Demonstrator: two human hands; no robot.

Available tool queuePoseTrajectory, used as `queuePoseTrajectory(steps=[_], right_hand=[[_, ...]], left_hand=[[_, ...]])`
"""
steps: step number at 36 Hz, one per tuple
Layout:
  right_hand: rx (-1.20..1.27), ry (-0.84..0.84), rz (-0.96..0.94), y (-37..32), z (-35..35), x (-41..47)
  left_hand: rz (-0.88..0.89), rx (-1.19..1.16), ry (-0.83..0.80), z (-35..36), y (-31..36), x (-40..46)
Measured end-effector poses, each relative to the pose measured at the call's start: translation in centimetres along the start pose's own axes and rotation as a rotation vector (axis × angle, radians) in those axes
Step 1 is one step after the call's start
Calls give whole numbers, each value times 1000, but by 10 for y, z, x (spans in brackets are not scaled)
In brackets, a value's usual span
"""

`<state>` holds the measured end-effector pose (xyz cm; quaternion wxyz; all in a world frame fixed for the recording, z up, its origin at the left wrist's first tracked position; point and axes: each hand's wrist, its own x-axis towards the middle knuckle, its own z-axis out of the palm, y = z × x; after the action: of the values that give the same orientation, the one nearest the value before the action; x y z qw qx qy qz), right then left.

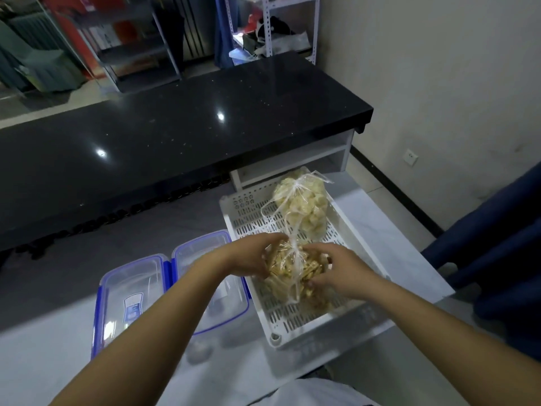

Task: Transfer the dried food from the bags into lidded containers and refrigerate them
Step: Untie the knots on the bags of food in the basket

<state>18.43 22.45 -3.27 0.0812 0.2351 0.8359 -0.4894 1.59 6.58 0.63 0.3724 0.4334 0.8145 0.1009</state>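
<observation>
Head view looks down on a white slotted plastic basket (292, 323) standing on a pale glossy tabletop (44, 361), with both bare forearms reaching in from six o'clock. Two clear plastic bags tied shut with knotted necks lie in the basket. The nearer one, a clear bag of tan dried sticks (288, 271), sits at the basket's middle, and both hands are on it. The left hand (253, 257) curls its fingers round the bag's nine o'clock side, gripping it. The right hand (336, 269) cups the bag from three o'clock, fingers bent onto the plastic; its fingertips are partly hidden behind the bag, so how firmly it grips cannot be told. The knotted neck of this bag rises between the two hands. Beyond it, toward twelve o'clock in the same basket, lies a clear bag of pale yellow dried chunks (304, 203), touched by neither hand.

At nine o'clock from the basket, just beside its wall, two clear rectangular containers with blue-clipped lids stand side by side on the tabletop: the near container (128, 303) at the left, the far container (202, 250) partly hidden under the left forearm. Farther off, toward eleven o'clock, runs a black speckled stone counter (175, 136).
</observation>
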Motion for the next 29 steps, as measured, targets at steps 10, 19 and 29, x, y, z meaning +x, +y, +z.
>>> queuePoseTrajectory(steps=[10, 19, 29], right_hand=[[1, -93, -28, 6, -39, 4], [45, -69, -141, 30, -27, -12], [-55, -21, -173, 10, -46, -7]], left_hand=[[-74, -217, 326, 73, 19, -25], [-83, -402, 378, 105, 21, -38], [-120, -324, 552, 77, 28, -40]])
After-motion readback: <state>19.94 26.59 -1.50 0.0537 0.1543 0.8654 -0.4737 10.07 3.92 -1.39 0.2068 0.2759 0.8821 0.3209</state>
